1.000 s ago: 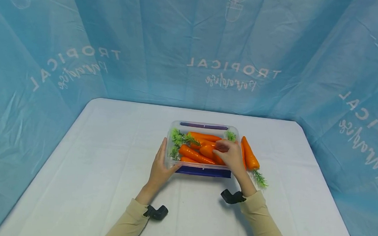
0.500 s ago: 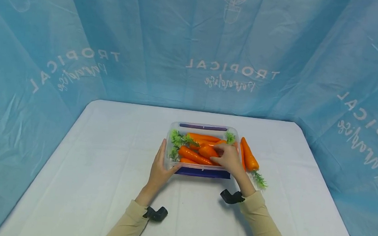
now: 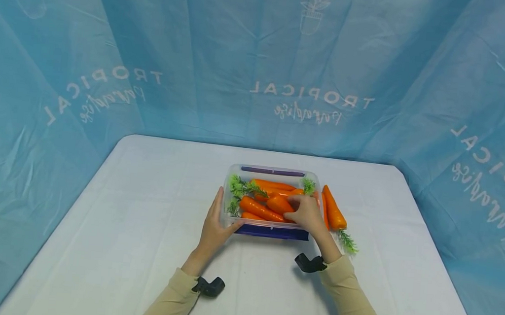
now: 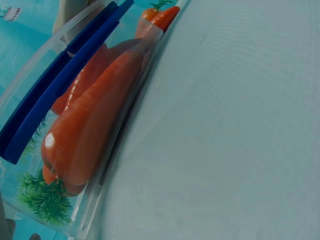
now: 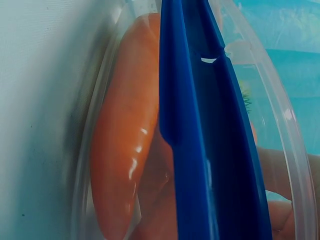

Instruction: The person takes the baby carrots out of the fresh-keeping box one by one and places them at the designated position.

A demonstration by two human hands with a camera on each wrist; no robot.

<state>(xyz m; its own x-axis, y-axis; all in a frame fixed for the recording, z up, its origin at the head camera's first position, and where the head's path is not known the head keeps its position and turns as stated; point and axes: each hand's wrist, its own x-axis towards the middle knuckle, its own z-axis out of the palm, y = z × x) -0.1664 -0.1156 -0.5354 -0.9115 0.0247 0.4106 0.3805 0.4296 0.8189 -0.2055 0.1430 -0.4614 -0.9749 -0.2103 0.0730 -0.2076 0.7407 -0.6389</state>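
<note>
A clear plastic box (image 3: 229, 220) with blue latches (image 3: 269, 232) holds several orange carrots (image 3: 255, 207) with green tops (image 3: 235, 184). My left hand (image 3: 214, 227) rests against the box's left front corner, fingers straight along the side and thumb at the front rim. Inside the box, my right hand (image 3: 309, 213) pinches a carrot (image 3: 279, 204) lying on the others; part of it is hidden by the hand. Through the front wall, the left wrist view shows a carrot (image 4: 95, 115) behind the latch (image 4: 65, 82). The right wrist view shows another carrot (image 5: 122, 130) beside the latch (image 5: 200, 130).
Just right of the box, another carrot (image 3: 334, 211) lies on the white table (image 3: 165, 185), with a green sprig (image 3: 347, 240) near its thick end. A second orange carrot (image 3: 325, 210) shows between it and the box. Blue curtains (image 3: 225, 51) surround the table's back and sides.
My right hand has lowered slightly over the carrot in the box and shifted a little. The left hand keeps its place at the box corner.
</note>
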